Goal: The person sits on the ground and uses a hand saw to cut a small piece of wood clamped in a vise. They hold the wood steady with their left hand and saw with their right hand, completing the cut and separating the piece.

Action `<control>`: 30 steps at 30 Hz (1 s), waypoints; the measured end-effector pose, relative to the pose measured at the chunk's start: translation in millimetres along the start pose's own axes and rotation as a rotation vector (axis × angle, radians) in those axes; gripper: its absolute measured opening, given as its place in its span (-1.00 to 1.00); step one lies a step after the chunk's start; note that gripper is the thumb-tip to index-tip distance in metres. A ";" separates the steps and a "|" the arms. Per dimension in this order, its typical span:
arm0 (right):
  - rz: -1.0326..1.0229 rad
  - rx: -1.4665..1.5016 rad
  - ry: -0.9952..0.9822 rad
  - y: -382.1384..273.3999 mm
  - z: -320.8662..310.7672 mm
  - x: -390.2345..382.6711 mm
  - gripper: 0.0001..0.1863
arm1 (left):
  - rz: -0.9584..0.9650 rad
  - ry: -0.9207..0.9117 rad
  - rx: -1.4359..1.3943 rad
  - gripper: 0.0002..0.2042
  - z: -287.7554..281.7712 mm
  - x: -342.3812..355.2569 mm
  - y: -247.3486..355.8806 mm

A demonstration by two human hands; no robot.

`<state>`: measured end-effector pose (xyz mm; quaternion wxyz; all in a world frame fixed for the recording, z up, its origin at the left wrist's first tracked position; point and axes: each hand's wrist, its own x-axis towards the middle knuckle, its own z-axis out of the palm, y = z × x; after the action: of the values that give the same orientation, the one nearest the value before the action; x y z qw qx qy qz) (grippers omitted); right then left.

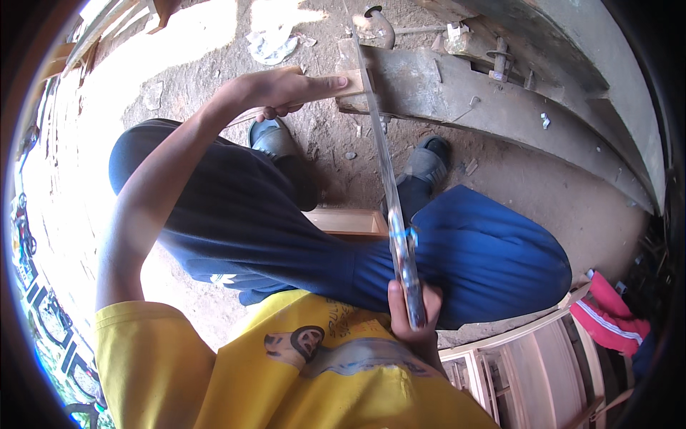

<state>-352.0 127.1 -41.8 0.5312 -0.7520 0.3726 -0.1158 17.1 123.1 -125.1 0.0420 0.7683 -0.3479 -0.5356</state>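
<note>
My right hand (411, 314) is wrapped round the handle of a handsaw (384, 157), near my lap. The saw's long blade, seen almost edge-on, points away from me. Far ahead, my left hand (289, 89) is closed on a small pale piece of wood (352, 84), its thumb lying along the top. The wood rests at the end of a grey, weathered beam (443, 82). The blade crosses at the right end of the wood; I cannot tell how deep any cut is.
My sandalled feet stand on the dirt floor (343, 164) below the beam. A wooden box (350, 222) lies under my legs. Wooden frames (529, 372) sit at the lower right, with a red cloth (611, 314) beside them. Crumpled plastic (271, 46) lies beyond my left hand.
</note>
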 end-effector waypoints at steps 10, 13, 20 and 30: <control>0.040 0.039 -0.056 1.2 -5.1 10.2 -0.86 | -0.035 0.021 0.017 -0.13 -9.0 4.6 -3.7; 0.021 -0.008 -0.037 0.7 -6.4 5.6 -0.84 | -0.067 -0.001 0.046 -0.11 -7.8 -0.5 8.0; 0.072 0.043 -0.039 -6.1 -1.3 9.7 -0.83 | -0.057 -0.035 0.044 -0.14 -8.7 3.3 6.2; 0.050 0.049 0.014 -0.4 2.9 5.1 -0.78 | -0.018 -0.001 0.029 -0.17 -7.6 6.3 1.6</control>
<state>-346.6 125.7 -43.8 0.5498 -0.7282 0.3921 -0.1167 24.0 115.9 -126.2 0.0259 0.7718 -0.3485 -0.5313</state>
